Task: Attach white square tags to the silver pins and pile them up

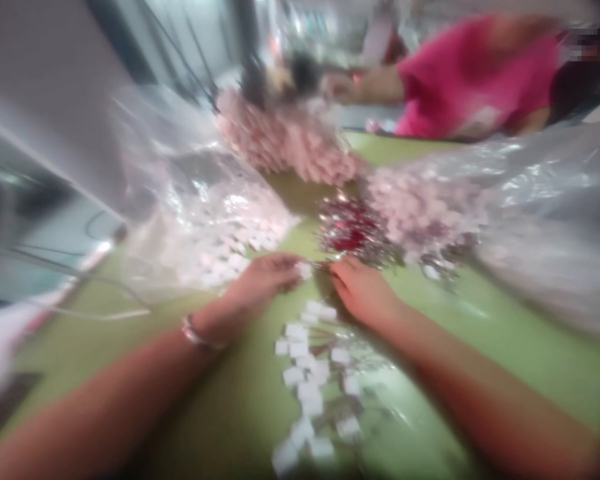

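My left hand (267,275), with a bracelet at its wrist, is closed in a pinch on a small white block (305,270). Facing it, my right hand (360,288) has its fingers closed on a thin wire stem (321,265) that runs to the block. Below my hands, several white blocks on thin stems (310,400) lie in a loose heap on the green table (220,413). Just beyond my right hand is a pile of shiny silver and dark red wire stems (353,230). Blur hides fine detail.
Loose white blocks (225,263) spill from a clear plastic bag (180,180) at left. Pale pink pieces (425,207) lie beside another plastic bag (555,220) at right. Pink bundles (300,143) sit further back. Across the table is a person in a pink shirt (475,80).
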The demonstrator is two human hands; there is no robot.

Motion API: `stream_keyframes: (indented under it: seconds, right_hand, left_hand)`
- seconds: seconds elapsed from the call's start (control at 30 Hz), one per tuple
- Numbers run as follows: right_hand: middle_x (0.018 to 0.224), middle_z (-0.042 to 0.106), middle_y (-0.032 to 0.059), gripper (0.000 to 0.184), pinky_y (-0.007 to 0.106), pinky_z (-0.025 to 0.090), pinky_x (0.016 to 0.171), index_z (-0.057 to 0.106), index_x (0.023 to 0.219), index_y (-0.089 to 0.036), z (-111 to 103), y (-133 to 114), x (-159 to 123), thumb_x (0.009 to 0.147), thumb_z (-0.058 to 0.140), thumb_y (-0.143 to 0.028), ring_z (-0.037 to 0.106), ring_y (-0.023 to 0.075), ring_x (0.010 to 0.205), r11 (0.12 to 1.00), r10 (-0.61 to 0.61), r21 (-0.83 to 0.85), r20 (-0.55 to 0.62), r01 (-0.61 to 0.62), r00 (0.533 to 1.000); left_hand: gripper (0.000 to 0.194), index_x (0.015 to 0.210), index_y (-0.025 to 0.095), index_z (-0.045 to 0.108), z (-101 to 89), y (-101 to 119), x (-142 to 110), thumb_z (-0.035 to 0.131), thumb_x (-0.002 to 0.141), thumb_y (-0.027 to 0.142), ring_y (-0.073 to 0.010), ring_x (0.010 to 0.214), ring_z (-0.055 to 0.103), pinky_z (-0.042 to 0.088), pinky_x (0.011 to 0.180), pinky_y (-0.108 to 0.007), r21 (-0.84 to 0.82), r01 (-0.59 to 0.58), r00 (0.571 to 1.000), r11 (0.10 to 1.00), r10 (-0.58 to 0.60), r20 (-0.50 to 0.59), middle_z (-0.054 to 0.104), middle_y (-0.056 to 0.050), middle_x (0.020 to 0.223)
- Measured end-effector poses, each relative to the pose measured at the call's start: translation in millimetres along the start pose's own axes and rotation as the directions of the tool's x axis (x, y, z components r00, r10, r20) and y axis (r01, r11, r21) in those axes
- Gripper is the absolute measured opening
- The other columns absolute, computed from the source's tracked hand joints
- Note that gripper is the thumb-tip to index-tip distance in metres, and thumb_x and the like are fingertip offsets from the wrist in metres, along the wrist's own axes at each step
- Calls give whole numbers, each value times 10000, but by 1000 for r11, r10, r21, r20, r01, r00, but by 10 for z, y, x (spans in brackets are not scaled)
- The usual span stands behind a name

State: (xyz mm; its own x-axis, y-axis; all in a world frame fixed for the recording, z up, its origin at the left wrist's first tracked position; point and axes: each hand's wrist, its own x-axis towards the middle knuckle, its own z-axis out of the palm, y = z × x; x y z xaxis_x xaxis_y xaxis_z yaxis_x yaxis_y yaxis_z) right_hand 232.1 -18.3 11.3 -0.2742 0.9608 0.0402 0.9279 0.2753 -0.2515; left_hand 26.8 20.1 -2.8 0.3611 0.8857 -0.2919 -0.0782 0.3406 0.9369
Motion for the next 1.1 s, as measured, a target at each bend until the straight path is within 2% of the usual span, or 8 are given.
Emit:
stream_keyframes:
  seconds: [0.1, 0.17, 0.27, 0.37, 0.53, 0.67, 0.9, 1.1]
  right_hand:
    - [1040, 609, 68, 152, 265, 391, 697, 617, 962, -186, -27, 82, -23, 929, 470, -205, 582, 159, 847, 987, -154, 45, 56, 152, 986]
    - [1044, 604, 54, 123, 259, 387, 673, 625, 955, -196, -33, 125, -31, 913, 515, -234, 580, 153, 837, 979, -202, 27, 100, 200, 974]
    - [965, 614, 52, 123, 268, 345, 592, 637, 911, -186, 2, 139, -23, 905, 529, -244, 567, 152, 763, 980, -155, -107, 109, 167, 982]
    - [905, 631, 55, 158, 280, 300, 550, 636, 883, -177, 26, 123, -9, 920, 490, -227, 551, 149, 698, 976, -132, -171, 43, 137, 990]
    - [861, 677, 45, 184, 271, 353, 624, 631, 902, -186, -61, 105, -31, 936, 467, -261, 582, 162, 737, 996, -53, 60, -133, 61, 990]
    - [811, 686, 22, 159, 264, 366, 629, 635, 856, -198, -69, 52, -56, 906, 491, -243, 580, 150, 705, 970, -99, 219, -40, 106, 994]
    - [727, 648, -10, 198, 238, 394, 627, 610, 758, -198, -47, -12, -58, 899, 480, -248, 559, 120, 670, 865, -67, 500, 50, 33, 996]
    - [675, 624, -27, 177, 227, 393, 608, 600, 716, -200, -42, -13, -77, 866, 517, -241, 541, 108, 631, 840, 2, 542, -18, 8, 1000]
  left_hand:
    - [236, 906, 115, 691, -12, 15, 1, 743, 688, 189, -88, 581, 551, 411, 575, -213, -36, 25, 1000, 999, -24, 17, 637, -14, 649]
    - [233, 897, 110, 693, -24, 28, 2, 745, 685, 190, -92, 589, 560, 411, 571, -212, -53, 36, 999, 998, -34, 41, 644, -21, 661]
    - [232, 884, 112, 695, -28, 41, 3, 759, 675, 187, -88, 594, 566, 415, 573, -204, -77, 42, 998, 996, -39, 41, 645, -17, 665]
    - [233, 886, 117, 696, -19, 38, 0, 769, 677, 193, -79, 595, 567, 423, 586, -196, -85, 42, 998, 996, -39, 44, 648, -12, 671]
    - [261, 921, 123, 692, 7, 24, -16, 772, 692, 220, -80, 612, 580, 428, 594, -193, -71, 59, 997, 996, -55, 63, 656, -19, 697]
    - [273, 912, 122, 695, 21, 33, -31, 785, 681, 236, -78, 601, 567, 415, 570, -189, -80, 63, 996, 995, -58, 63, 643, -16, 669]
    - [273, 909, 126, 699, 8, 42, -33, 789, 681, 247, -77, 591, 560, 402, 552, -187, -74, 60, 995, 995, -54, 83, 638, -15, 657]
    - [297, 910, 120, 699, 15, 42, -40, 796, 671, 266, -68, 556, 535, 386, 535, -189, -76, 57, 993, 995, -49, 103, 625, -7, 631]
